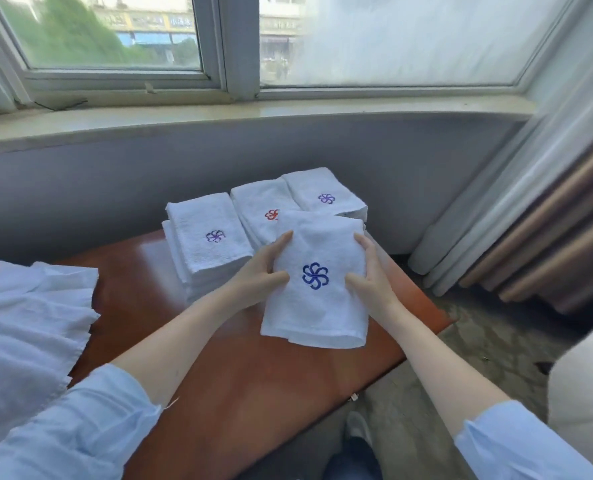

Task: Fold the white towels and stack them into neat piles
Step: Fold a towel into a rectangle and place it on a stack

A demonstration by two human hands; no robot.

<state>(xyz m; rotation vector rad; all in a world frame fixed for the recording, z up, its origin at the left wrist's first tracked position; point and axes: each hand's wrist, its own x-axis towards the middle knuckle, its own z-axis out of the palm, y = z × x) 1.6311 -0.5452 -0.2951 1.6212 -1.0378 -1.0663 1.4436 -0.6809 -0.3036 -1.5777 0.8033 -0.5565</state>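
The folded towel (317, 306) hides the right part of the red emblem (271, 214) and the near corner of the middle pile (257, 202). Any fingers of the left hand (263, 268) and right hand (371, 275) beneath it are out of sight. Loose towels (21, 323) run off the left edge. The shop signs (149, 20) outside are too blurred to read.

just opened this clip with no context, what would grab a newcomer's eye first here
The folded towel with a blue pinwheel logo stands out, held over the red-brown table between the left hand and the right hand. Behind it, three piles of folded towels sit at the table's far end. Loose towels lie heaped at the left.
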